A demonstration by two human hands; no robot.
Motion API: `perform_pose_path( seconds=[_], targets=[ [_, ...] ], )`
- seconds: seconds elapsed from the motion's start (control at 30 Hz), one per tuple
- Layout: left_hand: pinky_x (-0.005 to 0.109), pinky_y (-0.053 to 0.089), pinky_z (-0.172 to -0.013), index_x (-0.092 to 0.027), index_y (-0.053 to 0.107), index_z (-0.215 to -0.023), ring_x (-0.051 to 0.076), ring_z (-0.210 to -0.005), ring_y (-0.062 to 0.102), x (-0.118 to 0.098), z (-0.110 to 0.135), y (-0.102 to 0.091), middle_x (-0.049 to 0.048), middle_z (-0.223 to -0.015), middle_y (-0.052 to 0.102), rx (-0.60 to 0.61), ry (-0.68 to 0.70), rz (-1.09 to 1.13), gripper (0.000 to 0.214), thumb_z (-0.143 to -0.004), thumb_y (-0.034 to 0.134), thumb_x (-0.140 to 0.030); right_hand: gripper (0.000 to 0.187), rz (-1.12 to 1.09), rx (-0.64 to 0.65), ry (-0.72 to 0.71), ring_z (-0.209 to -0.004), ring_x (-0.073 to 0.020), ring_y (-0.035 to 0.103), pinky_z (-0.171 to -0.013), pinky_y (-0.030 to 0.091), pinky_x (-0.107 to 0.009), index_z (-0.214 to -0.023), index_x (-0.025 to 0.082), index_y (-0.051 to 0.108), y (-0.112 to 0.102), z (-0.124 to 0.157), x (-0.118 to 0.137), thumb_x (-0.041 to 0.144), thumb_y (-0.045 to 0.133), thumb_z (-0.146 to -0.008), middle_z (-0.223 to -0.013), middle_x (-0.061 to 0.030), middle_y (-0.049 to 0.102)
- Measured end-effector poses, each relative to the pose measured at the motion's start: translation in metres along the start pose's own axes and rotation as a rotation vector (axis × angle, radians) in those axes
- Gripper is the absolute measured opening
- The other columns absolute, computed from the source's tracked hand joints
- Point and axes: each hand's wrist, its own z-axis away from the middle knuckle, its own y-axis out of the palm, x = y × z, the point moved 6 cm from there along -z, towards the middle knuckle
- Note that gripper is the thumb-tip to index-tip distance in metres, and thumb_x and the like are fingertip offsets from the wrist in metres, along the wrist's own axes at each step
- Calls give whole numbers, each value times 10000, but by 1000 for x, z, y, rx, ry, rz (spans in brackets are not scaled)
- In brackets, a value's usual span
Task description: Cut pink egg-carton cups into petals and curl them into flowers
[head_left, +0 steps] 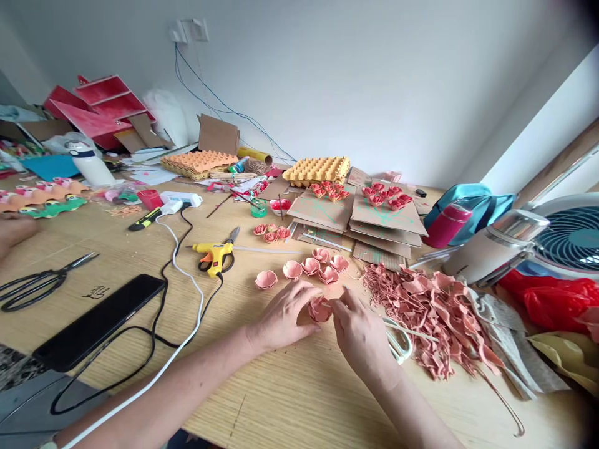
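My left hand curls its fingers and thumb around a pink egg-carton flower low over the table. My right hand is closed on a thin pale stick; one end shows at the flower, the other sticks out behind the hand. Behind them lie several finished-looking pink flower cups, among them a cup to the left and a cup beside it. White-handled scissors lie partly hidden beside my right hand. A pile of pink carton scraps spreads to the right.
A yellow glue gun with a black cord, a black phone and black scissors lie left. Cardboard sheets bear red flowers. A steel-topped flask and a fan stand right. Another person's hand shows far left.
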Motion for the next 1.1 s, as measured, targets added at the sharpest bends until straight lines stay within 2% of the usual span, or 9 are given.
perform_pose_path(
  seconds=[0.2, 0.4, 0.63, 0.9, 1.1],
  targets=[
    [400, 465, -1002, -231, 489, -1266, 245, -1156, 541, 3, 0, 4, 82, -1232, 569, 24, 19, 21, 522, -797, 717, -250, 159, 124, 74, -19, -800, -155, 549, -653, 294, -275, -930, 229, 645, -2, -3, 8, 123, 528, -907, -931, -40, 579],
    [419, 462, -995, -230, 487, -1290, 255, -1141, 548, 3, 0, 7, 85, -1234, 593, 15, 36, 25, 504, -830, 689, -279, 154, 232, 64, -20, -813, -182, 550, -658, 274, -317, -912, 228, 642, -8, -4, 10, 112, 544, -889, -947, -50, 599],
    [416, 463, -996, -233, 498, -1278, 248, -1149, 551, 2, -1, 9, 89, -1247, 585, 13, 51, 63, 463, -847, 665, -244, 138, 253, 66, -69, -794, -203, 543, -673, 298, -335, -882, 215, 645, -4, -6, 13, 102, 568, -857, -897, -64, 589],
    [360, 488, -912, -218, 594, -1139, 218, -1027, 584, -4, -3, 5, 63, -1106, 608, 48, 25, 131, 283, -862, 649, -249, 119, 271, 86, -104, -813, -205, 545, -701, 316, -334, -872, 214, 647, -2, -7, 18, 115, 583, -856, -902, -59, 591],
    [362, 492, -911, -213, 585, -1157, 221, -1051, 582, 1, -2, 7, 76, -1127, 600, 17, 2, 171, 308, -860, 656, -251, 145, 240, 13, -115, -753, -179, 522, -686, 302, -313, -923, 211, 606, -8, -4, 16, 90, 536, -884, -891, -42, 595]
  ],
)
